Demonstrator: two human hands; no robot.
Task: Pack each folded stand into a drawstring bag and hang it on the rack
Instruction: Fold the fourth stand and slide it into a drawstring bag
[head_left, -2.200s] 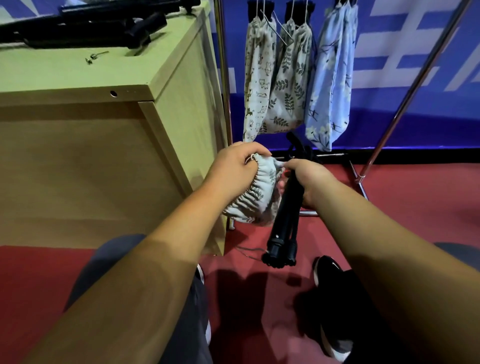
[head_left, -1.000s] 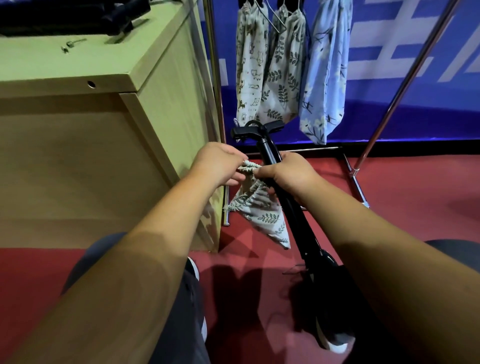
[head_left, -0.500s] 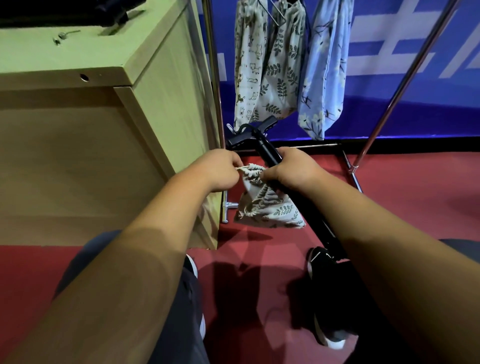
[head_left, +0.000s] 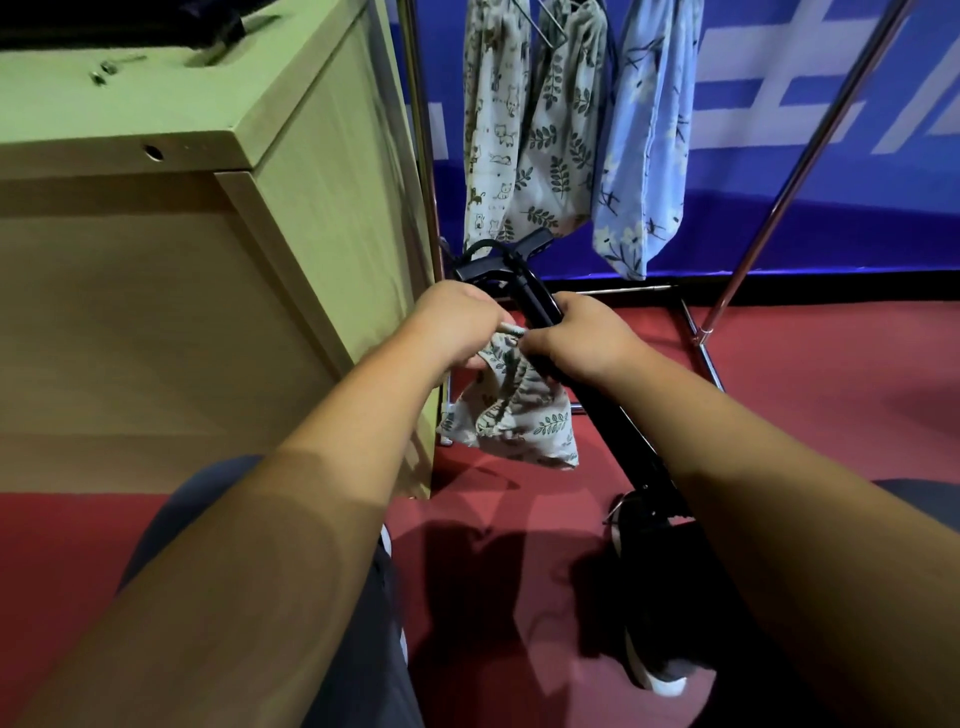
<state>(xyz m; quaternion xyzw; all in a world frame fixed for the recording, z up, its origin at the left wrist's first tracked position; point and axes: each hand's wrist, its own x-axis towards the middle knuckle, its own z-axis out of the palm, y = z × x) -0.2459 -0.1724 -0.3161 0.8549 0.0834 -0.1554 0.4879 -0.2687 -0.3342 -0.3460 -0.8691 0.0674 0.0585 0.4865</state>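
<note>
A black folded stand (head_left: 613, 415) slants from its head near the rack down to my right shoe. My right hand (head_left: 582, 338) grips its shaft and also pinches the mouth of a leaf-print drawstring bag (head_left: 514, 415). My left hand (head_left: 457, 327) holds the other side of the bag's gathered mouth. The bag hangs limp beside the stand, left of the shaft. Three filled bags hang on the metal rack (head_left: 800, 166): a cat-print one (head_left: 493, 130), a leaf-print one (head_left: 561, 130) and a blue floral one (head_left: 649, 140).
A wooden cabinet (head_left: 208, 260) stands close on the left, with black stands and small screws (head_left: 104, 73) on top. The rack's base bars (head_left: 701, 343) lie on the red floor. My black shoe (head_left: 654, 597) is below the stand. A blue banner backs the rack.
The stand has swung from hanging foot-down to slanting with its head up by the rack. The bag dropped from bunched in my left hand to hanging by its mouth between both hands.
</note>
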